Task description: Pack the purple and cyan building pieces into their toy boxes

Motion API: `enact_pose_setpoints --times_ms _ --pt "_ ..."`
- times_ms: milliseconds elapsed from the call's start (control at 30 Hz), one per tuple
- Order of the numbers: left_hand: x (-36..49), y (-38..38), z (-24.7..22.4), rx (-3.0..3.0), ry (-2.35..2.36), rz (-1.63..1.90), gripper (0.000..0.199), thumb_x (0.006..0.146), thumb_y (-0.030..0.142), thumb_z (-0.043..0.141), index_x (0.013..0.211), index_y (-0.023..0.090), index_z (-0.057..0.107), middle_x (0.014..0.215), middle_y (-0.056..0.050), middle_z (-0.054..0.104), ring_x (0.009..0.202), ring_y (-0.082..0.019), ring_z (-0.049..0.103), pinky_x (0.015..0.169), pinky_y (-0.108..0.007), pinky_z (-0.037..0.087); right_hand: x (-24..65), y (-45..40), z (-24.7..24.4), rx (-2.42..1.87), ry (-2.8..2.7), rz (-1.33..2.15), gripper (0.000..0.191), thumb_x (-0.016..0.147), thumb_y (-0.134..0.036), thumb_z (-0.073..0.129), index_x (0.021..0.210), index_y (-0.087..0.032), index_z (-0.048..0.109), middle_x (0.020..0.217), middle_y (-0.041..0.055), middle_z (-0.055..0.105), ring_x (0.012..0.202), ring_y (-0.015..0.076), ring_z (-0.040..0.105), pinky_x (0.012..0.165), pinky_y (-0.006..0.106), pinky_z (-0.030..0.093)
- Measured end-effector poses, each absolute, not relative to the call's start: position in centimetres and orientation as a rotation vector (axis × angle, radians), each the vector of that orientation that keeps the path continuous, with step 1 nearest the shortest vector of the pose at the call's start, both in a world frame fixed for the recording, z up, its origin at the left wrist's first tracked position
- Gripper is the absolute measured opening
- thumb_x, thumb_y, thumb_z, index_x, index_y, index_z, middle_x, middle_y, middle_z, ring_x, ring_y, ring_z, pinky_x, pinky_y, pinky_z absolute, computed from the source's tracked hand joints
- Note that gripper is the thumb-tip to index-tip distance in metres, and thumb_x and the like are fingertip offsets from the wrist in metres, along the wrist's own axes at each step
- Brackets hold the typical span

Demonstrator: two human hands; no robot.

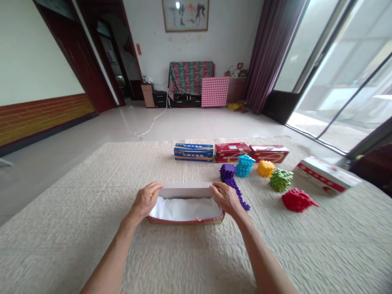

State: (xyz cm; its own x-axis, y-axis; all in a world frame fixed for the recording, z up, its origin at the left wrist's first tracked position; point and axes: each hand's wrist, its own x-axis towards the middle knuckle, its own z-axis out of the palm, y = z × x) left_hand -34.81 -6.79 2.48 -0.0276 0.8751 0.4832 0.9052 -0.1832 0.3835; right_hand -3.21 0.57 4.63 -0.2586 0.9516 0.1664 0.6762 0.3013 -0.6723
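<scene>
An open cardboard box [186,221] with a red outer side sits on the quilted cover. White material [183,208], cloth or paper, lines its inside. My left hand [147,200] grips the back left corner, fingers curled over the edge. At the back right corner my right hand [226,198] is closed on the raised flap in the same way. Just beyond my right hand lie purple interlocking pieces [228,171], some stacked and some trailing toward me. Stacks in blue [244,165], yellow [266,168], green [281,180] and red [297,200] stand farther right.
A blue box [193,152] and two red boxes, one in the middle [232,152] and one beside it [269,153], line the back. A white-and-red box [327,175] lies at the right. The cover's [76,196] far edge borders the tiled floor.
</scene>
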Motion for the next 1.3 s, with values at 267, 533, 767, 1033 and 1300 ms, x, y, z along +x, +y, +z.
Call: enact_pose_setpoints --times_ms 267,533,767,1033,1300 --pt "-34.7 -7.0 2.6 -2.138 -1.982 -0.980 0.038 0.083 0.024 0.037 0.094 0.019 0.073 0.101 -0.006 0.074 0.115 -0.024 0.060 0.098 -0.037 0.049 -1.8 1.3 5.2 -1.301 -1.879 0.713 0.040 0.088 -0.046 0.039 0.091 -0.021 0.070 0.086 0.0043 0.073 0.081 0.0206 0.066 0.071 0.028 0.047" --pt "-35.2 -6.6 2.7 -2.154 -1.997 -0.965 0.039 0.081 0.031 0.038 0.090 0.019 0.074 0.100 -0.007 0.074 0.106 -0.023 0.065 0.097 -0.033 0.049 5.0 1.5 2.0 -1.424 -1.590 0.427 0.036 0.079 -0.043 0.051 0.099 -0.017 0.067 0.096 0.0104 0.069 0.086 0.0224 0.064 0.077 0.037 0.050" --pt "-35.6 -5.9 4.5 -2.142 -2.119 -1.083 0.033 0.077 0.042 0.050 0.088 0.021 0.073 0.100 -0.006 0.074 0.098 -0.022 0.068 0.093 -0.031 0.050 5.9 -1.8 -0.8 -1.497 -1.784 0.360 0.033 0.076 -0.032 0.054 0.105 -0.018 0.060 0.102 0.0093 0.062 0.096 0.0236 0.060 0.085 0.039 0.047" --pt "-35.5 -4.5 4.5 -2.199 -2.156 -1.167 0.029 0.077 0.044 0.055 0.087 0.023 0.072 0.098 -0.004 0.074 0.096 -0.020 0.068 0.089 -0.026 0.051 5.7 -1.6 -0.3 -1.535 -1.916 0.386 0.035 0.073 -0.027 0.058 0.107 -0.018 0.056 0.102 0.0090 0.060 0.094 0.0231 0.058 0.084 0.038 0.047" --pt "-35.6 -4.4 3.6 -2.184 -2.270 -1.169 0.032 0.076 0.047 0.055 0.090 0.024 0.072 0.099 -0.002 0.074 0.098 -0.022 0.067 0.091 -0.028 0.051 6.7 -1.1 0.1 -1.522 -1.967 0.456 0.026 0.070 -0.025 0.061 0.095 -0.019 0.064 0.091 0.0060 0.063 0.082 0.0197 0.059 0.076 0.034 0.048"
